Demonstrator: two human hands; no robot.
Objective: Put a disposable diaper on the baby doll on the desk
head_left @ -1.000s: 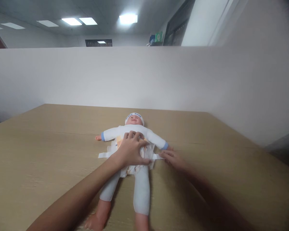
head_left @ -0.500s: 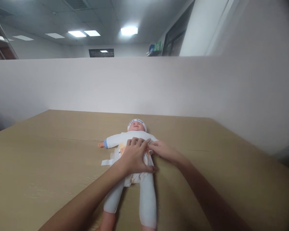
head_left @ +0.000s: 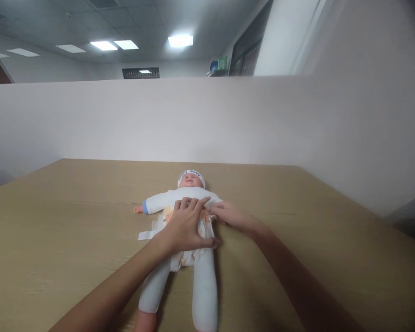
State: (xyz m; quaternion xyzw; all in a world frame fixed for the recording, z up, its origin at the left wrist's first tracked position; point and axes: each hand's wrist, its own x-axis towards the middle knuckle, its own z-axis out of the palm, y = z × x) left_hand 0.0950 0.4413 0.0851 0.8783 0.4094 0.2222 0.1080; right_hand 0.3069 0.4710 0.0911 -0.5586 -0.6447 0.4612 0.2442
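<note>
A baby doll (head_left: 191, 192) in a white suit and a white headband lies on its back, head away from me. A patterned diaper (head_left: 186, 260) is around its hips, and a white side tab (head_left: 145, 235) sticks out to the left. My left hand (head_left: 187, 227) lies across the diaper's front with its fingers and thumb spread. At the diaper's right edge, by the doll's waist, my right hand (head_left: 228, 216) has its fingertips pressed together. What they pinch is too small to make out.
The doll lies on a brown tabletop (head_left: 72, 263). Behind it stands a low white partition (head_left: 141, 120), which also borders the right side. Past the partition, a green package (head_left: 222, 63) sits on a shelf.
The whole view has shifted slightly, so the doll appears a little further left. Both hands keep nearly the same places on the diaper, the right one still at its right edge.
</note>
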